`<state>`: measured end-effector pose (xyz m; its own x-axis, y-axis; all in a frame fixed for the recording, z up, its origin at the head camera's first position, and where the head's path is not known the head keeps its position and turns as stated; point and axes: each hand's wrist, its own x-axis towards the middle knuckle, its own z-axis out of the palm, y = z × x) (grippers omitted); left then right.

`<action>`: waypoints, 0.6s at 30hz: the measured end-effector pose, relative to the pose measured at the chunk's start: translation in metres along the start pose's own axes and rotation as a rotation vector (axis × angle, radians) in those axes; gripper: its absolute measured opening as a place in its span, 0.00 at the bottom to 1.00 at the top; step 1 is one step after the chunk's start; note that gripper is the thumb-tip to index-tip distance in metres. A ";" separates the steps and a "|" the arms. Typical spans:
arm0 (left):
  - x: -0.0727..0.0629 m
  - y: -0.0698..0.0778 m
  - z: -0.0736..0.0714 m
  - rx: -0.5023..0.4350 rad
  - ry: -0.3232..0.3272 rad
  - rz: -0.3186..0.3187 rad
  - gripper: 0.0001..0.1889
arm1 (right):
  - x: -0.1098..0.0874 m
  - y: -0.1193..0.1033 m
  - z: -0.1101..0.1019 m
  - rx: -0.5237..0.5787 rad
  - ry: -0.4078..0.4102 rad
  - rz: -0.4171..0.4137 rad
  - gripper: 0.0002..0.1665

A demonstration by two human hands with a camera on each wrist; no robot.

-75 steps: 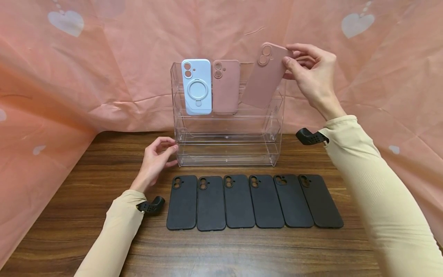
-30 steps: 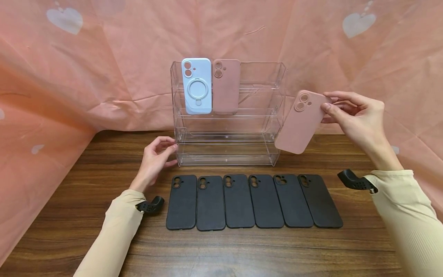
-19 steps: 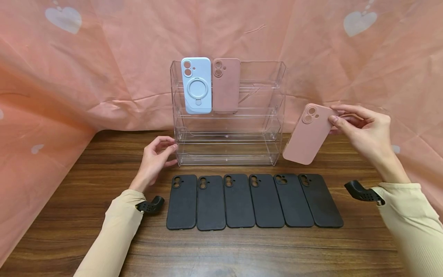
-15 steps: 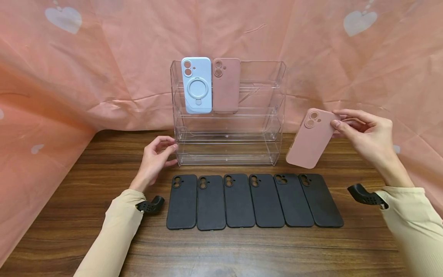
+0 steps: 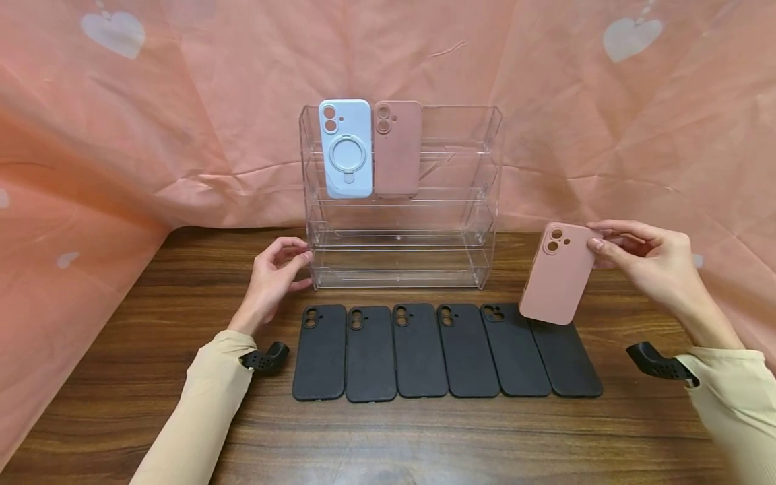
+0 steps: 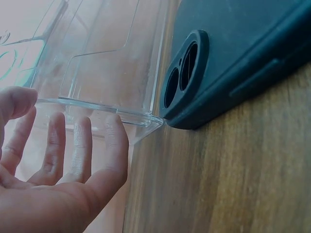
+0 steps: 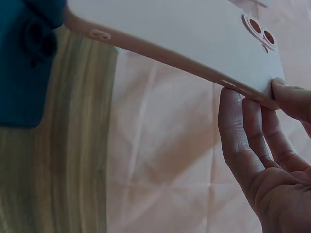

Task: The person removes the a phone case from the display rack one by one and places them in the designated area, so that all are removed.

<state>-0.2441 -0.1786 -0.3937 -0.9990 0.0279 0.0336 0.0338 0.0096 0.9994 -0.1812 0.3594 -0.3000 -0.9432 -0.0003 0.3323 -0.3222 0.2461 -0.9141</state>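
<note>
My right hand [image 5: 657,259] pinches a pink phone case [image 5: 556,273] by its upper right side, thumb on its back and fingers along the edge. Tilted, it hangs right of the clear rack, its lower end overlapping the rightmost black phone case [image 5: 570,364] in the head view. At the left, my left hand [image 5: 274,279] touches the side of the clear acrylic tiered rack [image 5: 397,279]; in the left wrist view its fingertips [image 6: 115,127] lie along the panel's edge, fingers spread. A light blue phone case [image 5: 341,180] with a ring and another pink phone case [image 5: 398,155] stand on the top tier.
Several black phone cases [image 5: 370,357] lie side by side in a row on the wooden table [image 5: 364,444], in front of the rack. Pink cloth [image 5: 254,81] with pale hearts hangs behind and at the sides.
My right hand has lifted the pink phone case off the rack's top tier and carried it right and down to the row of black cases. The left hand keeps its place at the rack.
</note>
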 end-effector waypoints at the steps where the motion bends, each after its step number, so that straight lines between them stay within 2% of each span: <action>1: 0.000 0.000 0.000 0.000 -0.002 0.000 0.12 | -0.001 0.001 -0.002 -0.017 -0.012 0.009 0.18; 6: 0.000 0.001 0.000 0.003 -0.009 0.001 0.13 | -0.008 0.011 -0.013 -0.179 -0.045 0.040 0.17; 12: 0.001 0.001 0.000 0.000 -0.006 -0.004 0.12 | -0.018 0.029 -0.026 -0.178 -0.070 0.099 0.17; 18: 0.000 0.001 0.000 0.000 -0.003 -0.004 0.11 | -0.025 0.040 -0.039 -0.302 -0.063 0.156 0.16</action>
<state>-0.2442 -0.1791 -0.3930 -0.9991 0.0307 0.0296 0.0299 0.0097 0.9995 -0.1673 0.4075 -0.3359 -0.9854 0.0025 0.1703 -0.1438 0.5234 -0.8398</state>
